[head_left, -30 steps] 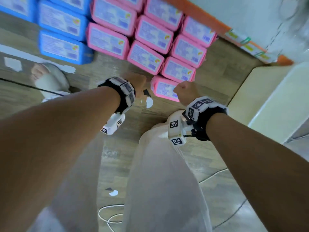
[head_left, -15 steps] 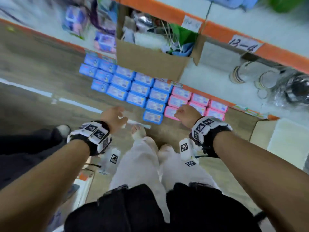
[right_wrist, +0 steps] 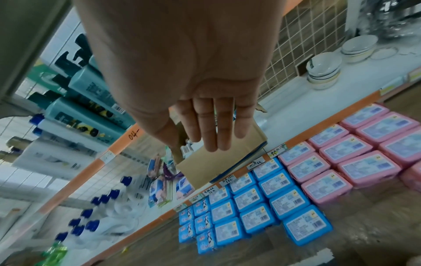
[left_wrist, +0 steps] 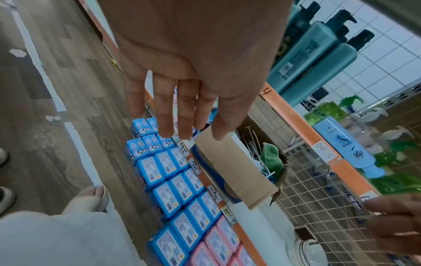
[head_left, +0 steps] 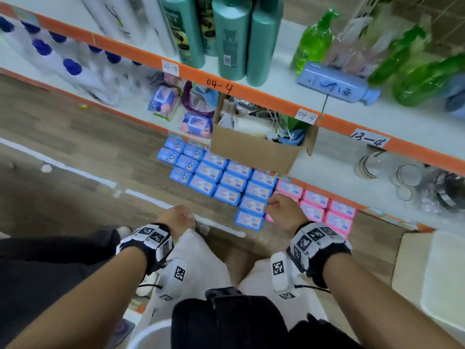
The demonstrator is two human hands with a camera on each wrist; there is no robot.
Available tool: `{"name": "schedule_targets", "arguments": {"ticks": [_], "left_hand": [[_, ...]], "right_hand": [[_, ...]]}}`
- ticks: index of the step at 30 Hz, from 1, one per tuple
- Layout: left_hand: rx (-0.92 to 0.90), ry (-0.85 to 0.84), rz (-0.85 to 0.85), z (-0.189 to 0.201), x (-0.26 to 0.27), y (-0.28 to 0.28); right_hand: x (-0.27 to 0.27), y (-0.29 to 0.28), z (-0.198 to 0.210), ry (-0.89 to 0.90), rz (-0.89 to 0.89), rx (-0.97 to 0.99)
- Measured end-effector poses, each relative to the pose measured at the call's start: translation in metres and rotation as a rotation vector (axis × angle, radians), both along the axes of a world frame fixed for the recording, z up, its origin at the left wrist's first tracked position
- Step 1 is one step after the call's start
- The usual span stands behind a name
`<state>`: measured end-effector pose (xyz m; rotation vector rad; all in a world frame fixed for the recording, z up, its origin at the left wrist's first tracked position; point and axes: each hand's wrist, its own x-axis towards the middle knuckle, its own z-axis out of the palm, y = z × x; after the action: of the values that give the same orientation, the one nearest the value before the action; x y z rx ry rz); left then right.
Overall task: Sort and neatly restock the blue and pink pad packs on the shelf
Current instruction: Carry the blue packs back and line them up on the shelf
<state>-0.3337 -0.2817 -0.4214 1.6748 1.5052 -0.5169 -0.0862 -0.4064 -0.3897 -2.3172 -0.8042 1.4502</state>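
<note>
Close to the camera, both hands hang free above the floor [head_left: 75, 137] and hold nothing: the left hand [left_wrist: 193, 59] has its fingers [left_wrist: 165, 108] straight and a little spread, and the right hand [right_wrist: 182, 63] has its fingers [right_wrist: 214, 122] straight and pressed together. Farther down, the blue pad packs [head_left: 226, 182] lie in rows on the floor, touching each other, and the pink pad packs [head_left: 324, 210] lie just beside them to the right. Behind the packs stands the shelf [head_left: 334, 157] with a cardboard box [head_left: 254, 149], and on the level above there are green bottles [head_left: 231, 39].
</note>
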Motion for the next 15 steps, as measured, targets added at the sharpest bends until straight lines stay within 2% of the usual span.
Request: {"name": "schedule_targets", "arguments": {"ticks": [5, 8, 15], "left_hand": [[-0.12, 0.054, 0.008, -0.013, -0.016, 0.084], [-0.109, 0.115, -0.107, -0.021, -0.037, 0.138], [-0.112, 0.226, -0.097, -0.051, -0.071, 0.228]], "right_hand": [[-0.029, 0.044, -0.015, -0.014, -0.172, -0.045], [-0.053, 0.088, -0.024, 0.015, -0.211, -0.075], [-0.077, 0.184, -0.063, 0.064, -0.036, -0.101]]}}
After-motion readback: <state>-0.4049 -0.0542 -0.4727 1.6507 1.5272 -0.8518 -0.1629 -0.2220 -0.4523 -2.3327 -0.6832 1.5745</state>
